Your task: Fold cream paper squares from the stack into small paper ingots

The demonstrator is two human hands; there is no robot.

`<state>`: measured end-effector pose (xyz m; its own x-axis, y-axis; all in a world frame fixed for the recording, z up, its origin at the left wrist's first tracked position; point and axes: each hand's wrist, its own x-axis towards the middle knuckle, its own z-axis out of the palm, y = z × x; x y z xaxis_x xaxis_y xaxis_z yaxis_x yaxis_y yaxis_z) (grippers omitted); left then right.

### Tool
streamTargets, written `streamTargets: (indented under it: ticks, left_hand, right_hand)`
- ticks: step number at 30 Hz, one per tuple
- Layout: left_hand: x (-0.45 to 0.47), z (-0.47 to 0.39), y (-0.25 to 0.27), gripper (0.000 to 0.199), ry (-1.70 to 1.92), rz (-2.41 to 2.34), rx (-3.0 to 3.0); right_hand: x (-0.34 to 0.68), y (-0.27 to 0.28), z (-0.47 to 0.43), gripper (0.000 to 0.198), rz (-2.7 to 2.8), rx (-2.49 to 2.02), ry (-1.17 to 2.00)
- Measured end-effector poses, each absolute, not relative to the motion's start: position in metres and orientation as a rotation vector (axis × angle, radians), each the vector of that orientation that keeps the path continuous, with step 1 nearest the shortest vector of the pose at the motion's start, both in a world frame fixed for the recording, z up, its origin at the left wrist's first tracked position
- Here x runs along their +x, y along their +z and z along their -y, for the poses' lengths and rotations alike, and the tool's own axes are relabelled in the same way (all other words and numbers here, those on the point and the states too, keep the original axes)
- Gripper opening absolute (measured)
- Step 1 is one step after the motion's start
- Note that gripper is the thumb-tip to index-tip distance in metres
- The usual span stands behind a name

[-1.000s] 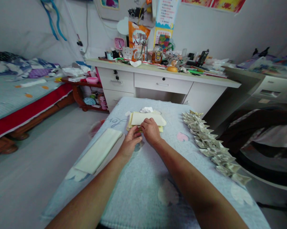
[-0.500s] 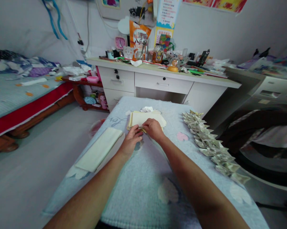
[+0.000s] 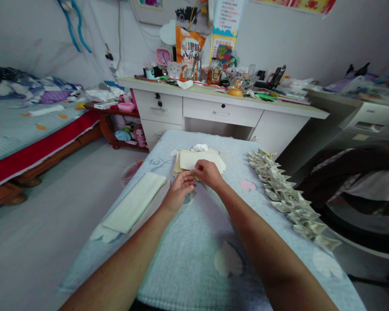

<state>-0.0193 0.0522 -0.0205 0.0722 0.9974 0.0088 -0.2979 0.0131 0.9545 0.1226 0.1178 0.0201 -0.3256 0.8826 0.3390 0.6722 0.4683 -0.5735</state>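
Note:
Just at the near edge of a stack of cream paper sheets (image 3: 199, 159), my two hands meet at the fingertips. My right hand (image 3: 209, 172) is closed in a pinch, and whatever lies between its fingers is too small to make out. Palm turned inward, my left hand (image 3: 180, 188) has its fingers loosely apart, their tips touching or nearly touching the right fingertips. To the left lies a long folded pale sheet bundle (image 3: 136, 202). Several folded paper pieces (image 3: 283, 190) with pointed tips run in a row down the right side.
A light blue patterned cloth (image 3: 200, 250) covers the table. Crumpled white paper (image 3: 200, 147) sits behind the stack. Beyond stands a white desk (image 3: 222, 110) crowded with jars and packets. A washing machine (image 3: 372, 129) is at the right, a bed (image 3: 35, 125) at the left.
My left hand's fingers have loosened and shifted slightly right and down. My right hand stays nearly in place, still pinched. The paper stack and folded pieces look unmoved.

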Motion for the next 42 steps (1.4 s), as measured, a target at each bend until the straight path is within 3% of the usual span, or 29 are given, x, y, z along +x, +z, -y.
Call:
streamTargets:
  ticks: [5,15,21,29,42]
  left_hand:
    - [-0.019,-0.052,-0.022,0.062,1.266,-0.898,0.962]
    - [-0.018,-0.048,-0.018,0.077,1.353,-0.922,0.945]
    - [-0.019,-0.045,-0.012,0.040,1.230,-0.996,1.085]
    - [-0.020,-0.044,-0.013,0.058,1.199,-0.877,0.891]
    - [-0.019,-0.044,-0.007,0.031,1.139,-0.768,0.701]
  right_hand:
    - [0.124,0.028,-0.116,0.017,2.113,-1.228,0.471]
    - [0.131,0.027,-0.116,0.012,1.945,-1.172,0.549]
    - [0.130,0.024,-0.118,0.007,1.930,-1.149,0.416]
    - [0.128,0.028,-0.107,0.011,1.991,-1.088,0.448]
    - [0.133,0.022,-0.105,0.010,2.167,-1.245,0.286]
